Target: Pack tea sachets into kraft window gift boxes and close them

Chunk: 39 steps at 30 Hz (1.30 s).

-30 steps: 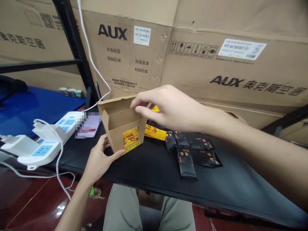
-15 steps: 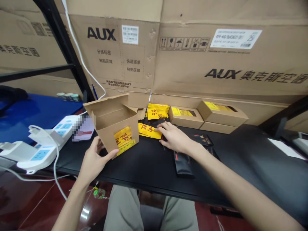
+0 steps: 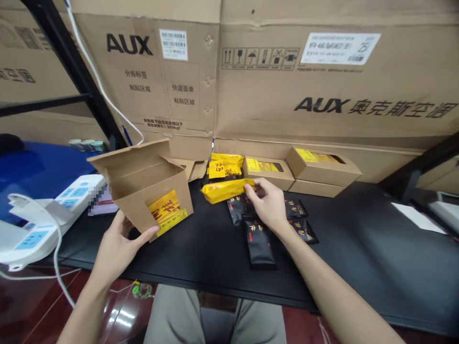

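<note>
My left hand (image 3: 124,241) grips the lower front of a brown cardboard box (image 3: 134,210), its thumb on the front and the other fingers behind. The box's top flap stands up, and yellow packaging shows through its front window. A yellow sachet (image 3: 225,190) is pinched at its right end by my right hand (image 3: 267,198), raised slightly over the table. Below and beside that hand lie several black sachets (image 3: 260,244) with gold lettering. Behind the held sachet, more yellow sachets (image 3: 225,168) are piled on dark ones.
Closed windowed boxes (image 3: 270,179) stand at the back right, with another windowed box (image 3: 319,167) stacked on one. White power strips (image 3: 34,239) with cables lie at the left on the black table (image 3: 201,258). Large cardboard cartons (image 3: 258,105) form the back wall.
My right hand has lifted the yellow sachet off the table, and more black sachets show beneath. The box in my left hand appears farther left as the view has shifted.
</note>
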Tool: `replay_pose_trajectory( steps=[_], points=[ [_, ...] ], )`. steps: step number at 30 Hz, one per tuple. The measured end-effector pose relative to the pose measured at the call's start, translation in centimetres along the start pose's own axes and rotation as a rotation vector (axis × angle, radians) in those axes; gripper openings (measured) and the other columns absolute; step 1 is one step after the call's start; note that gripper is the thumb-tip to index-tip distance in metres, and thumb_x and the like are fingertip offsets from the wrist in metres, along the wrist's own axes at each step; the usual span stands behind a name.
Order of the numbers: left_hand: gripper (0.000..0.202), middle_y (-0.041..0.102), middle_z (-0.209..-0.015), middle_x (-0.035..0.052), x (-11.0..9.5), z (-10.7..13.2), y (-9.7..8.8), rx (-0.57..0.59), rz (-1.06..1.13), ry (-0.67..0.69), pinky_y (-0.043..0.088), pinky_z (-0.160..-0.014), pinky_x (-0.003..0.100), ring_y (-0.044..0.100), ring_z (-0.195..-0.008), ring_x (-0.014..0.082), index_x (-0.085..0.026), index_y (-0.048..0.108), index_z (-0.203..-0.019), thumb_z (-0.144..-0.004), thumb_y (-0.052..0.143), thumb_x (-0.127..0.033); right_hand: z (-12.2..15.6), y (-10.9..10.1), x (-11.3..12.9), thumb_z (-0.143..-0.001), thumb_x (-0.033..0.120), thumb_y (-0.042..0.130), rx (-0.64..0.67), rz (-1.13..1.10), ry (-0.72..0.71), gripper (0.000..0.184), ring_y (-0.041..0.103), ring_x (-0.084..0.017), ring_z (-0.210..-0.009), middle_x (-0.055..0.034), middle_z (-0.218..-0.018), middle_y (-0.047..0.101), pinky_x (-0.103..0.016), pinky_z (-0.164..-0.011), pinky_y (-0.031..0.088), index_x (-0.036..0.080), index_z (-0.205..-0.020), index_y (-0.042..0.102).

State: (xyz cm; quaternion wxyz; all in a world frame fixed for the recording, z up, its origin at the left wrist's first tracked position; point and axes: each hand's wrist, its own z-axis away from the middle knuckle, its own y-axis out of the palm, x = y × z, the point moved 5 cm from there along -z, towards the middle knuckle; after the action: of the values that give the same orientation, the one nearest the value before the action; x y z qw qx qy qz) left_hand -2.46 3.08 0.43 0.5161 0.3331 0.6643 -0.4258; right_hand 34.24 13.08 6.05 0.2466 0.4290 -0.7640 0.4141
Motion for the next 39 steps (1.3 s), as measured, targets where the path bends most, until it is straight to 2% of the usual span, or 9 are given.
replay_pose_trajectory(
  steps=[3,5,9,15,22,24,31,39],
  points=[
    [0.060,0.076,-0.133,0.0078,0.1,0.0,-0.1,-0.027,-0.007,-0.023,0.051,-0.120,0.060,0.070,-0.130,0.0385,-0.028,0.063,-0.114,-0.065,0.092,-0.042,-0.2,-0.2,-1.5,-0.082,0.049,0.073,-0.084,-0.323,0.225,0.030,0.065,-0.013,-0.061,0.0003,-0.074,0.069,-0.025,-0.058,0.055,0.020,-0.084,0.064],
    [0.059,0.076,-0.131,0.0067,0.1,0.1,-0.1,-0.035,-0.041,-0.056,0.053,-0.119,0.059,0.070,-0.130,0.0373,-0.027,0.062,-0.114,-0.065,0.092,-0.040,-0.4,0.0,-2.1,-0.074,0.054,0.078,-0.115,-0.499,0.327,0.040,0.068,-0.013,-0.062,-0.0005,-0.079,0.072,-0.024,-0.055,0.057,0.019,-0.087,0.065],
    [0.065,0.075,-0.133,0.0074,0.0,0.2,-0.2,-0.034,-0.045,-0.103,0.051,-0.120,0.059,0.070,-0.130,0.0357,-0.027,0.061,-0.120,-0.064,0.093,-0.037,-0.6,0.1,-2.6,-0.065,0.048,0.085,-0.157,-0.658,0.441,0.042,0.068,-0.009,-0.059,-0.0008,-0.082,0.075,-0.019,-0.050,0.057,0.016,-0.087,0.068],
    [0.078,0.074,-0.135,0.0117,-0.3,0.1,0.1,-0.042,-0.022,-0.099,0.051,-0.120,0.059,0.069,-0.132,0.0375,-0.022,0.060,-0.126,-0.058,0.096,-0.038,-0.3,0.3,-2.8,-0.075,0.029,0.080,-0.121,-0.845,0.588,0.020,0.064,-0.008,-0.053,0.0014,-0.069,0.070,-0.015,-0.048,0.057,0.016,-0.082,0.067],
    [0.077,0.072,-0.141,0.0118,-0.4,0.2,0.2,-0.053,-0.027,-0.098,0.049,-0.122,0.057,0.068,-0.134,0.0360,-0.022,0.061,-0.128,-0.060,0.094,-0.039,-0.1,0.9,-2.1,-0.084,0.016,0.069,-0.071,-1.002,0.741,0.003,0.067,-0.010,-0.050,-0.0018,-0.067,0.073,-0.017,-0.048,0.058,0.015,-0.082,0.067],
    [0.074,0.073,-0.139,0.0108,-0.2,0.2,0.0,-0.058,-0.038,-0.099,0.050,-0.121,0.057,0.069,-0.132,0.0360,-0.024,0.062,-0.126,-0.061,0.094,-0.038,0.0,1.0,-1.8,-0.082,0.014,0.071,-0.031,-1.052,0.763,0.004,0.068,-0.010,-0.051,-0.0014,-0.070,0.075,-0.018,-0.049,0.059,0.015,-0.083,0.068],
    [0.055,0.077,-0.131,0.0063,-0.4,0.2,-0.1,-0.069,-0.067,-0.086,0.054,-0.118,0.057,0.071,-0.130,0.0353,-0.027,0.064,-0.116,-0.067,0.089,-0.034,0.4,1.5,-1.0,-0.069,0.017,0.086,0.155,-1.199,0.715,0.026,0.071,-0.011,-0.058,-0.0002,-0.082,0.080,-0.018,-0.048,0.059,0.015,-0.091,0.072],
    [0.053,0.080,-0.120,0.0071,-0.4,0.2,-0.2,-0.070,-0.050,-0.043,0.059,-0.112,0.055,0.073,-0.125,0.0367,-0.028,0.063,-0.105,-0.061,0.091,-0.037,0.5,1.7,-0.6,-0.072,0.017,0.083,0.230,-1.258,0.699,0.026,0.073,-0.011,-0.060,-0.0014,-0.086,0.081,-0.020,-0.054,0.063,0.016,-0.095,0.069]
  ],
)
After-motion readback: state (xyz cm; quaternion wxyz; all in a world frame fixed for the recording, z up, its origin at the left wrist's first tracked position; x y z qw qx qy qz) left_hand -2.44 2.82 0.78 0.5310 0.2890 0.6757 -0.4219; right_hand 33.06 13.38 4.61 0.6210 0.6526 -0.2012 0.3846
